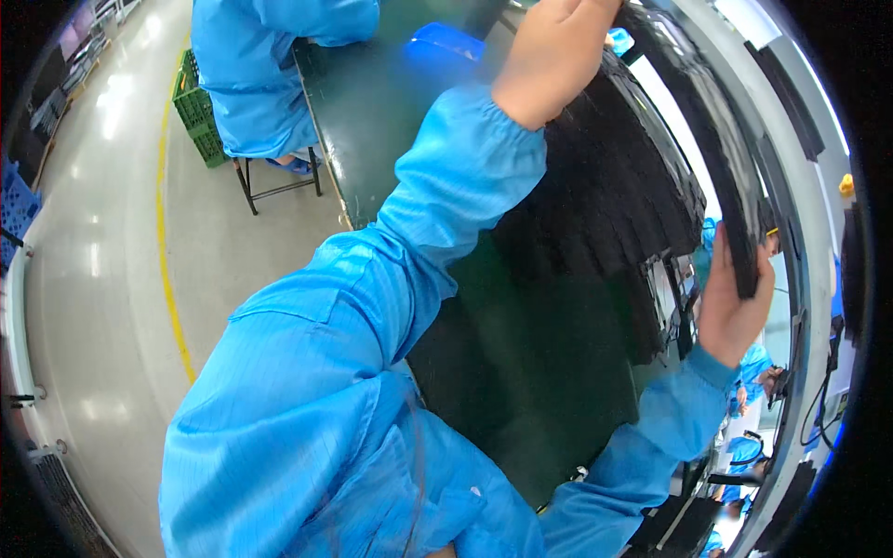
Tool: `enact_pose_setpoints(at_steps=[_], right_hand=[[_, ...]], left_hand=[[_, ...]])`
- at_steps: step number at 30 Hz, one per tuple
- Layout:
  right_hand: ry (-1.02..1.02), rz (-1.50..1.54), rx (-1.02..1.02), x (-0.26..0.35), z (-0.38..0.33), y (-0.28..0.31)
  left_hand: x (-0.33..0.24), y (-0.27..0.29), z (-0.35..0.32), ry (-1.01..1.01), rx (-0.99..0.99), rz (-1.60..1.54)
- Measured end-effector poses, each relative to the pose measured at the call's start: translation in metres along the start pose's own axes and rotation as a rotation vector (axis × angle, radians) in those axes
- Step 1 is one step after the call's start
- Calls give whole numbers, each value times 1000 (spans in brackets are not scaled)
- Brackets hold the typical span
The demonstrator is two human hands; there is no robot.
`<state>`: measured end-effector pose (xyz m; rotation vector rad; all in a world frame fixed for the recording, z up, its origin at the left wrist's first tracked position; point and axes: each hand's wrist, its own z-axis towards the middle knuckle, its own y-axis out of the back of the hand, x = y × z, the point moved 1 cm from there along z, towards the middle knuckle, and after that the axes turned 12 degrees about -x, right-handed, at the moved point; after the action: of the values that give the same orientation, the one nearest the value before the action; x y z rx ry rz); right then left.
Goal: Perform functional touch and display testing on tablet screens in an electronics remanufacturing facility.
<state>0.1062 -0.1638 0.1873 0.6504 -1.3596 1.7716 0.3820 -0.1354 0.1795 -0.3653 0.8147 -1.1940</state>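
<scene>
A long, glossy black panel (693, 102), seen nearly edge-on, is held up over the right side of the work table. My right hand (737, 302) grips its near end, thumb on one side and fingers on the other. At the top of the picture my left hand (558, 56) is closed at the panel's far end, its fingertips partly cut off by the picture's edge. Beneath and between my arms lie several dark, shiny black pieces (605, 177), spread in an overlapping row on the dark green table (502, 372). What they are exactly, I cannot tell.
A person in a blue smock (251, 74) sits on a stool (279, 191) at the table's far left. Behind them stands a green crate (197, 112). A blue tray (446, 42) rests on the table. A pale frame (800, 186) curves along the right; more people work beyond it.
</scene>
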Motion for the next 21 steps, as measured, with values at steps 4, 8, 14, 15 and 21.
enact_pose_setpoints(at_steps=[4,8,14,15,21], right_hand=[[-101,186,80,57,-48,66],[-42,203,-1,76,-111,162],[56,-69,-455,64,-223,228],[46,-140,-529,58,-233,235],[-185,-390,-511,52,-246,251]], left_hand=[[-20,-19,-27,536,364,-484],[-49,-25,-77,989,767,-712],[-39,-44,-163,1682,1086,-694],[-33,-40,-177,1717,1094,-678],[14,-8,-247,1987,1098,-174]])
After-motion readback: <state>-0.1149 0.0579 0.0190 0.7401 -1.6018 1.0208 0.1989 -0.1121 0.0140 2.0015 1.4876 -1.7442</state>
